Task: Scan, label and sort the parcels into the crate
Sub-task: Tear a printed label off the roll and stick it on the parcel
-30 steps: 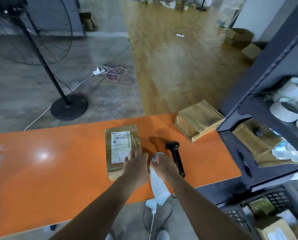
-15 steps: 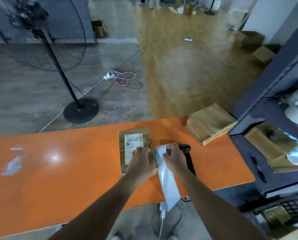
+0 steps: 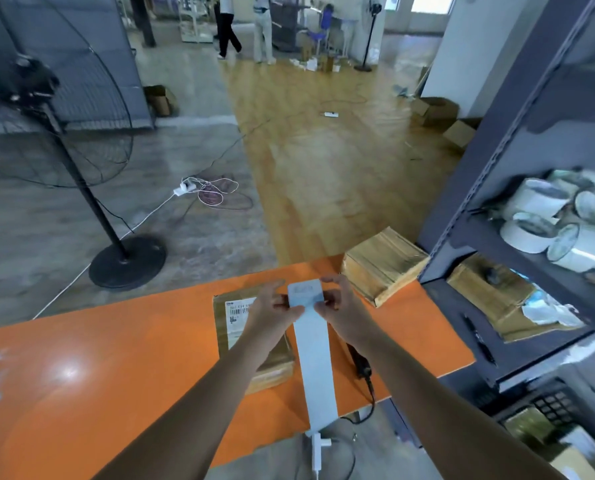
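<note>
A brown parcel with a white printed label lies flat on the orange table. Above it my left hand and my right hand pinch a long white label strip from both sides near its top. The strip hangs down past the table's front edge. A black handheld scanner lies on the table under my right forearm, mostly hidden. A second taped brown parcel sits at the table's far right corner.
A dark metal shelf stands at the right with tape rolls and a parcel on it. A standing fan and loose cables are on the floor beyond the table. Two people stand far back.
Both hands have lifted the label strip higher above the parcel and now hold it by its top end. The view has tilted up toward the room.
</note>
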### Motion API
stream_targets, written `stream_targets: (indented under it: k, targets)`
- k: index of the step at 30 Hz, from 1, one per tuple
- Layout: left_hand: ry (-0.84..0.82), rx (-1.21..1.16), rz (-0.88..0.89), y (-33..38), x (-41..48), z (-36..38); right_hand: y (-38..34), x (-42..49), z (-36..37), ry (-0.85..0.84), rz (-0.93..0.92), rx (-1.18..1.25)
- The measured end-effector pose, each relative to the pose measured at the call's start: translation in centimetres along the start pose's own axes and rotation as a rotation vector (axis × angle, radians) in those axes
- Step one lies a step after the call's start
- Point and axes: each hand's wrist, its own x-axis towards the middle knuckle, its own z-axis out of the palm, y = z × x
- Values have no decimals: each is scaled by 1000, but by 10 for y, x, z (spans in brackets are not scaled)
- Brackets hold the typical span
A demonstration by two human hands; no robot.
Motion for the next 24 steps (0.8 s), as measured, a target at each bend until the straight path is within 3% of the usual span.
stream_targets:
  k: [7,12,24]
  targets:
    - [40,113,178,1,3,-3,-15,3,-9,10,-48,-11]
    - [50,190,251,1,4,-6,-26,3,-11,47,-144,-224]
    - [76,283,342,-7,-1,-8,-25,4,-12,52,-98,-259]
